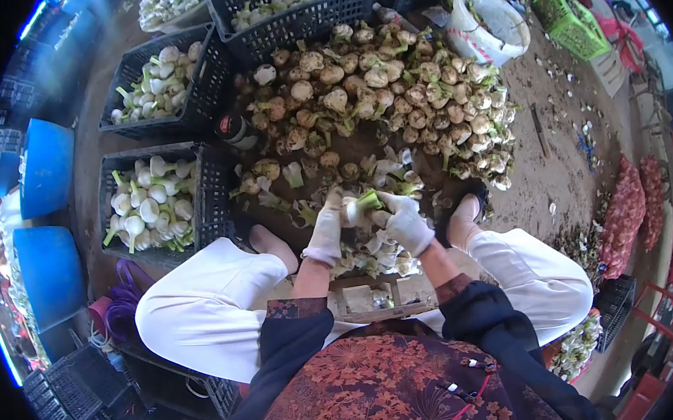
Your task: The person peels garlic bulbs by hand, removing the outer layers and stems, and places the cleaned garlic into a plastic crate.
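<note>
Both hands wear pale gloves and meet in front of the body around one garlic bulb (357,209) with a green stem. My left hand (328,230) is closed on the bulb's left side. From the right, my right hand (404,225) pinches near the green stem (369,201). Loose peeled skins (379,258) lie beneath the hands. Just beyond them spreads a large pile of dirty, unpeeled garlic bulbs (335,77). Cleaned white bulbs (149,207) fill a black crate (204,196) at the left.
More black crates (207,90) with garlic stand at the upper left. Blue tubs (48,277) line the far left. A white bucket (460,26) and a green basket (571,22) are at the upper right. Red mesh sacks (622,221) lie at the right.
</note>
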`<state>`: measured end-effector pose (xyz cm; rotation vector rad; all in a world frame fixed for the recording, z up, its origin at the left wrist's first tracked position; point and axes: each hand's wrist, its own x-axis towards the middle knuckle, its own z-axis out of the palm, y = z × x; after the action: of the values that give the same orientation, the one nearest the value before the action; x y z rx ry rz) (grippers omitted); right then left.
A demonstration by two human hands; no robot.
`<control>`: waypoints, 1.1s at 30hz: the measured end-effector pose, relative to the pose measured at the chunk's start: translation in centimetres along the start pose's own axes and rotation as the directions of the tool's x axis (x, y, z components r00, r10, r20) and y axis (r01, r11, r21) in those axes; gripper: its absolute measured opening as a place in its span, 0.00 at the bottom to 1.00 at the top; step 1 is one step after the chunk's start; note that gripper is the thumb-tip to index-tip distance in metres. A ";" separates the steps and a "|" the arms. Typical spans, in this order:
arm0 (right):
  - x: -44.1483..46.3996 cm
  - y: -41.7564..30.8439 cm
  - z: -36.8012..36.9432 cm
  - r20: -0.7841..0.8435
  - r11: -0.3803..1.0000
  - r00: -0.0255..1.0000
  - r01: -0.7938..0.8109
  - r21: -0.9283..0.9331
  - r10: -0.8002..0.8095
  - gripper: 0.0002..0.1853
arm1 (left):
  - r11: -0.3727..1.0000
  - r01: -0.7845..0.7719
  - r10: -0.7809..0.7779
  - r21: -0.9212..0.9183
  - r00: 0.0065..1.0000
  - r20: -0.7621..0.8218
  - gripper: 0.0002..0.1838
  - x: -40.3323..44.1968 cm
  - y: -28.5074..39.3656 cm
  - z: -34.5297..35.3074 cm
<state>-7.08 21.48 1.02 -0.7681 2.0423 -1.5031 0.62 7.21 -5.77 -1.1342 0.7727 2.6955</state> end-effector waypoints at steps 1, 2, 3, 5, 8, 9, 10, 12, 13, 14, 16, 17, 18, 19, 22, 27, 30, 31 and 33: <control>-0.1 -0.3 0.8 -0.037 0.955 0.979 -0.185 0.233 0.199 0.12 | 0.940 -0.228 0.257 0.255 0.963 -0.085 0.21 0.6 -0.4 -0.5; -0.5 -0.7 1.0 -0.031 0.953 0.979 -0.186 0.240 0.199 0.12 | 0.765 -0.397 0.509 0.508 0.855 -0.098 0.19 1.1 -0.6 -1.1; -0.7 -1.9 1.0 0.069 0.941 0.965 -0.263 0.212 0.254 0.11 | 0.729 -0.400 0.589 0.556 0.780 -0.210 0.20 0.1 0.4 0.0; -1.6 -2.7 0.4 0.222 0.899 0.925 -0.361 0.248 0.310 0.11 | 0.752 -0.417 0.604 0.511 0.746 -0.280 0.20 -0.5 1.6 0.3; -2.8 -0.6 -0.4 0.223 0.789 0.899 -0.437 0.431 0.377 0.15 | 0.590 -0.377 0.704 0.714 0.673 -0.226 0.18 -0.5 1.7 -0.5; -2.8 0.5 0.2 0.083 0.758 0.906 -0.395 0.519 0.416 0.15 | 0.530 -0.500 0.740 0.685 0.666 -0.087 0.16 -2.3 2.1 1.1; -2.5 0.8 0.5 -0.056 0.727 0.888 -0.335 0.600 0.456 0.16 | 0.466 -0.616 0.769 0.635 0.637 0.053 0.15 -3.4 2.1 2.1; -1.9 0.9 -0.3 -0.032 0.765 0.894 -0.364 0.532 0.447 0.16 | 0.218 -0.570 0.628 0.792 0.703 0.333 0.11 -5.8 2.6 4.1; -1.6 0.1 -0.7 0.097 0.863 0.935 -0.353 0.361 0.342 0.17 | 0.123 -0.539 0.602 0.833 0.708 0.370 0.10 -5.8 2.7 3.5; -1.2 -0.5 -1.0 0.242 0.937 0.938 -0.296 0.185 0.248 0.17 | 0.023 -0.507 0.572 0.861 0.714 0.405 0.09 -5.6 2.7 2.9; -0.5 0.1 -1.4 0.226 0.870 0.901 -0.421 0.256 0.370 0.16 | 0.008 -0.507 0.607 0.862 0.687 0.398 0.07 -5.3 2.4 3.0; 0.4 1.8 -1.7 0.057 0.923 0.925 -0.378 0.074 0.375 0.15 | -0.004 -0.502 0.647 0.865 0.658 0.385 0.05 -5.3 2.3 3.1; 1.3 3.3 -2.0 -0.110 0.930 0.935 -0.350 -0.114 0.338 0.14 | -0.006 -0.501 0.646 0.865 0.658 0.386 0.05 -5.5 2.2 3.4; 2.0 4.3 -2.2 -0.193 0.920 0.955 -0.274 -0.281 0.226 0.13 | 0.031 -0.567 0.653 0.823 0.635 0.413 0.05 -6.0 2.3 4.0; 2.5 7.7 -3.2 -0.242 0.806 0.958 -0.265 -0.529 0.157 0.14 | 0.365 -0.642 0.662 0.675 0.688 0.297 0.06 -6.5 2.6 4.3; 0.4 9.1 -5.9 -0.183 0.702 0.922 -0.380 -0.602 0.342 0.17 | 0.772 -0.612 0.636 0.171 0.746 -0.197 0.12 -3.4 5.0 0.1; -0.1 9.0 -6.4 -0.125 0.855 0.957 -0.291 -0.430 0.263 0.24 | 0.833 -0.552 0.524 -0.019 0.801 -0.288 0.10 -3.0 9.9 1.0; 0.7 7.1 -6.3 -0.169 0.812 0.959 -0.283 -0.510 0.228 0.23 | 0.795 -0.586 0.538 -0.155 0.800 -0.267 0.12 -2.7 12.8 1.7; 2.5 5.6 -5.5 -0.245 0.787 0.964 -0.233 -0.572 0.108 0.23 | 0.674 -0.644 0.630 -0.363 0.757 -0.173 0.16 -3.3 19.4 2.7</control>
<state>-13.39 24.84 -2.98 -0.6383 2.7099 -0.8452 -4.44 -7.85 6.10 -1.1408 0.7417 3.5794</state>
